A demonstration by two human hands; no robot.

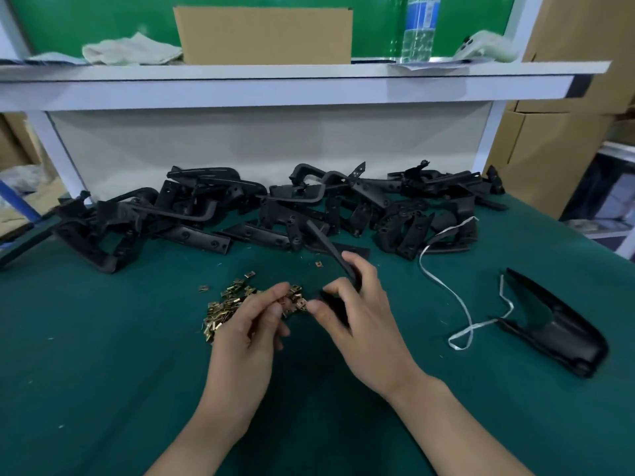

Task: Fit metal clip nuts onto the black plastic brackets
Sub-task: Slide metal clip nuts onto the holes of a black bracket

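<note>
My right hand (360, 314) grips a black plastic bracket (330, 249) whose long arm points up and to the left. My left hand (254, 321) pinches a brass-coloured metal clip nut (283, 299) between thumb and fingertips, just left of the bracket's lower end. Beneath and left of my left hand lies a loose pile of clip nuts (223, 310) on the green mat. A long heap of black brackets (261, 204) stretches across the back of the mat.
One black bracket (556, 324) lies apart at the right with a white strap (457, 304) looped beside it. A shelf (275, 80) overhangs the back, carrying a cardboard box (263, 36), a cloth and a water bottle (417, 27). Cartons stand at the right.
</note>
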